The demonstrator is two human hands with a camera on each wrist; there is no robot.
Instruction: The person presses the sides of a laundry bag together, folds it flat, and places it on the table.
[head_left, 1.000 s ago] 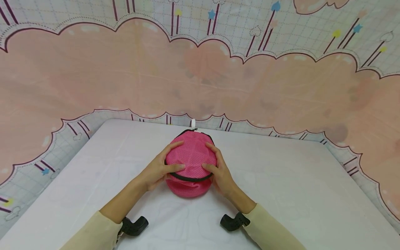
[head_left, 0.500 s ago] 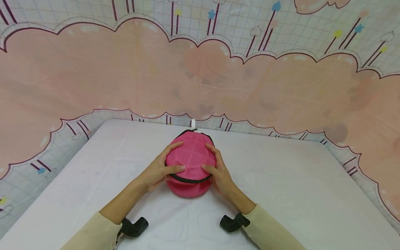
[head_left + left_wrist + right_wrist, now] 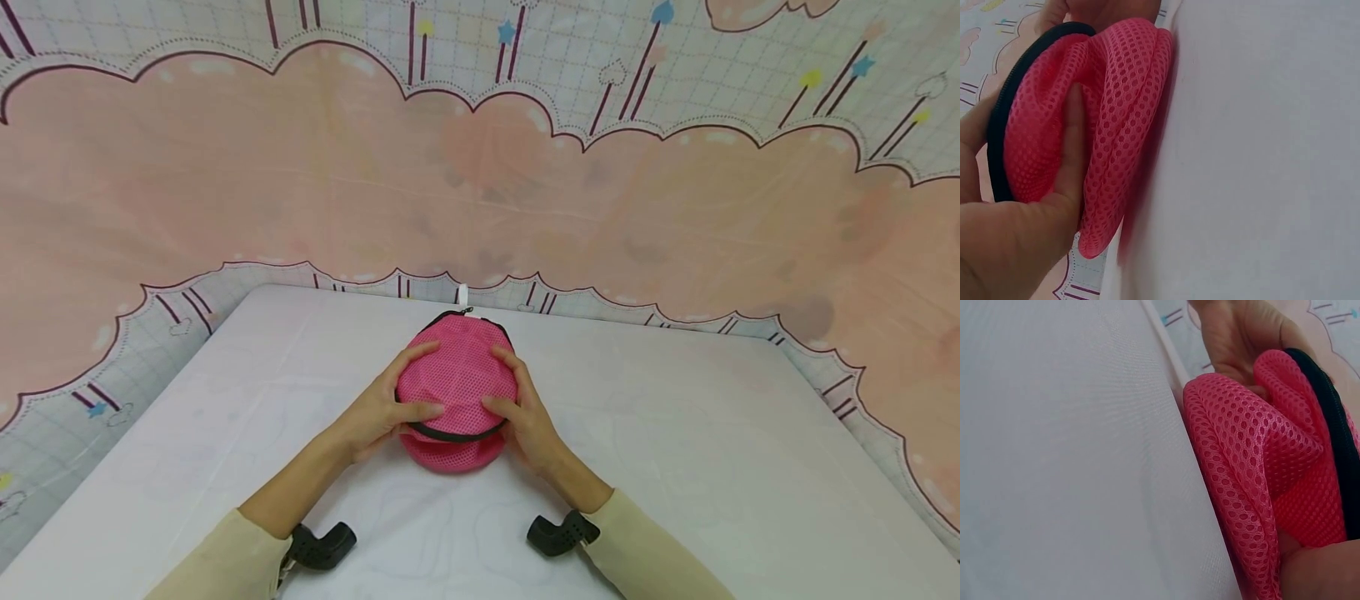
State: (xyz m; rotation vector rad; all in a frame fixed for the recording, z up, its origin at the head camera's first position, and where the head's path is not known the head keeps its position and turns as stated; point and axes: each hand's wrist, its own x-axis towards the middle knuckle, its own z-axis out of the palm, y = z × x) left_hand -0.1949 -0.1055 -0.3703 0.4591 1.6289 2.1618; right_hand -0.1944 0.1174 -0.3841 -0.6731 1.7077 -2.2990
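Note:
A round pink mesh bag (image 3: pixel 461 375) with a black zipper band (image 3: pixel 457 435) rests on the white table, gripped from both sides. My left hand (image 3: pixel 378 408) has its thumb on the bag's top panel and other fingers around its left side. In the left wrist view, a finger (image 3: pixel 1074 144) presses into the mesh fold below the black band. My right hand (image 3: pixel 528 417) mirrors this on the right side, thumb on top. The right wrist view shows the mesh wall (image 3: pixel 1229 444) creased and folded inward. A small zipper pull (image 3: pixel 468 310) shows at the far edge.
The white table (image 3: pixel 675 433) spreads around the bag. A patterned cloth (image 3: pixel 480 192) with pink cloud shapes hangs behind and runs down along both sides. Black wrist-worn devices (image 3: pixel 322 546) sit at each cuff, close over the table.
The bag's top has come down slightly toward me, so less of the lower mesh wall shows under the black band. Both hands keep the same hold.

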